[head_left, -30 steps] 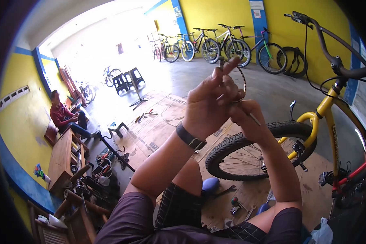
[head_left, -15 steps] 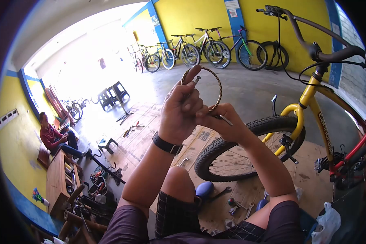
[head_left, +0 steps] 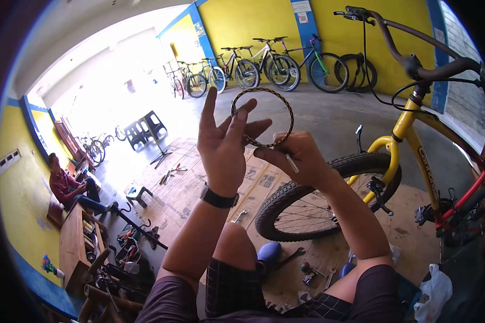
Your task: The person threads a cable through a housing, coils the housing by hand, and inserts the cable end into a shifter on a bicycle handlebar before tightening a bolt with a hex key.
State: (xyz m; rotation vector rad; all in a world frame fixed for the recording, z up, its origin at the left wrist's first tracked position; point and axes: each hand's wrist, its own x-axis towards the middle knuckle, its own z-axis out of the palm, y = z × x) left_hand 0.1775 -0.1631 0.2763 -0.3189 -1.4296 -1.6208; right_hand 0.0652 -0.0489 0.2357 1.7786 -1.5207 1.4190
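Observation:
A braided black-and-gold cable [head_left: 291, 112] forms a round loop in front of me. My right hand [head_left: 296, 156] is closed on the lower part of this loop, and a pale, straight end piece sticks out below its fingers. My left hand [head_left: 223, 142] is raised at the loop's left side, with its fingers spread apart and the thumb overlapping the loop. Whether the left thumb presses on the cable cannot be made out. A dark watch sits on the left wrist.
A yellow and red bicycle [head_left: 409, 126] stands close on the right. Tools, including a wrench [head_left: 293, 257], lie on the cardboard [head_left: 194, 188] below. A person [head_left: 70, 185] sits at the left near a wooden bench [head_left: 73, 237]. Several bicycles line the yellow wall.
My left hand has gone from curled fingers around the cable to spread fingers. The loop now shows as a fuller circle, while my right hand keeps hold at its lower side.

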